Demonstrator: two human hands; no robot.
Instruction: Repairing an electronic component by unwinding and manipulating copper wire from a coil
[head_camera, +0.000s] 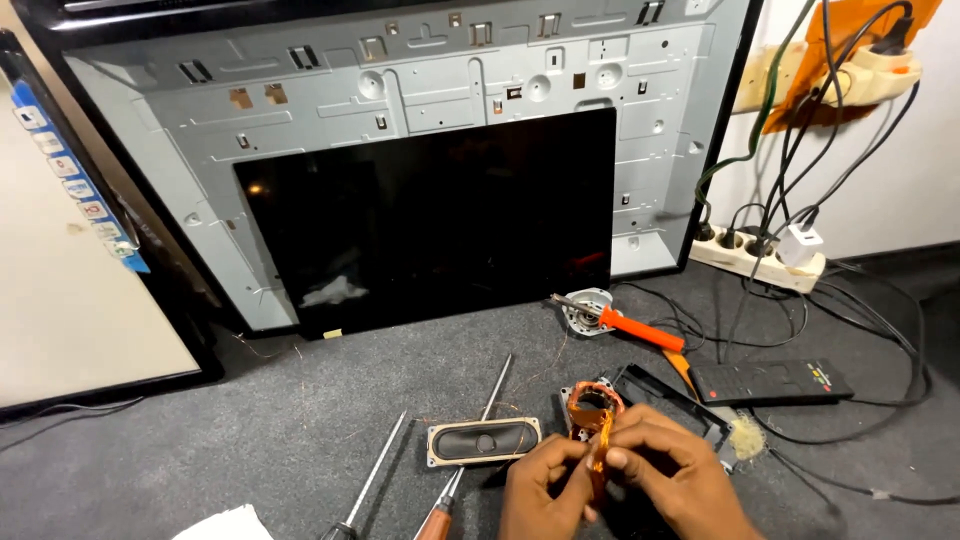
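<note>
Both my hands are low in the head view, close together over the grey carpet. My left hand (545, 490) and my right hand (670, 478) pinch a strip of amber tape that runs up to a round copper-wound coil (594, 405) held upright between them. An oblong flat speaker (484, 441) lies just left of my left hand. Two long screwdrivers (470, 450) (370, 480) lie on the carpet further left.
A bare metal back panel (420, 90) leans against the wall with a black glossy screen (430, 220) propped on it. An orange-handled soldering iron (625, 323), a black remote (772, 382), a power strip (760, 258) and tangled cables lie to the right.
</note>
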